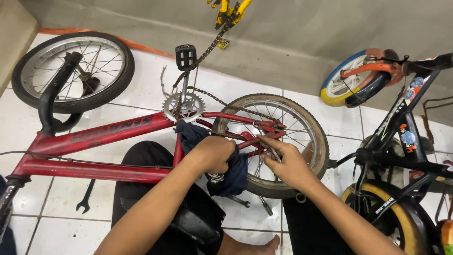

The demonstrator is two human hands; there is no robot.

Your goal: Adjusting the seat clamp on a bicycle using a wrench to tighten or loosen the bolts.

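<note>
A small red bicycle (pixel 101 134) is laid upside down on the white tiled floor (pixel 141 85), so that its chain and rear wheel are brought up within reach of the seated person. Nearest, the left hand (pixel 214 153) is closed in a fist around a dark blue rag (pixel 231 177), which is pressed against the frame just beside the chain stays (seemingly to steady the frame). Just to its right, the right hand (pixel 288 165) is partly closed, the thumb and fingertips pinched on a slim metal tool (pixel 264 134) at the axle of the rear wheel (pixel 311 137); how tightly it is held cannot be told. Beyond the hands, the chain (pixel 222 101) is run slack from the sprocket (pixel 184 107), with a pedal (pixel 186 56) standing above it. A spanner (pixel 85 200) is left on the floor well to the left of the hands. Farther off, the front wheel (pixel 73 71) is seen, and a black bicycle (pixel 406 137) is stood to the right.
</note>
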